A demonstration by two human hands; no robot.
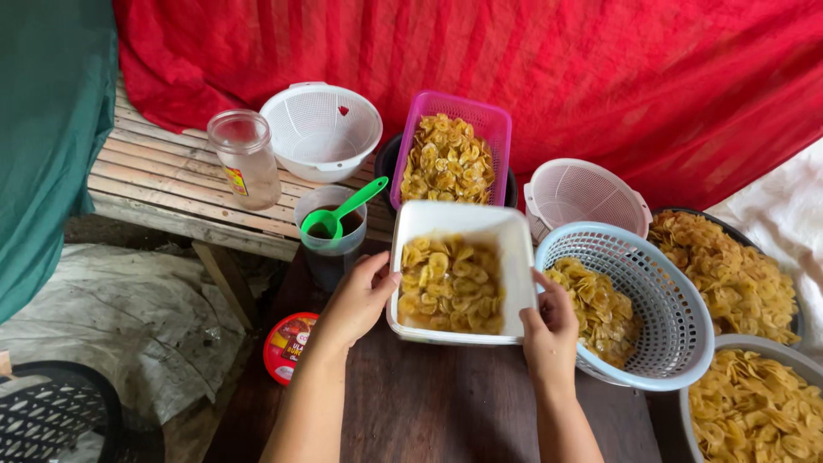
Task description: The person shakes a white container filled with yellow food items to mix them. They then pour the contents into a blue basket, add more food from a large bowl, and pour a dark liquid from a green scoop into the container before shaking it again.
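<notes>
White tub [459,225] of banana chips [452,285], gripped at both sides by left hand [358,298] and right hand [549,330]; tilting risks spilling chips between them.

A: Colours around the white tub [457,225]?
B: Chips [452,285] inside are yellow. Behind it, a pink-purple basket [496,125]. To its right, a pale blue perforated colander [664,339].
A: Left of it?
B: Green scoop [341,213] in a clear cup [331,246]; a red lid [288,345] lower down. White colander [321,130] further back.
A: Backdrop?
B: Red cloth [531,64], faint stripes. Green sheet [47,129] far left. Table [429,403] dark brown.
</notes>
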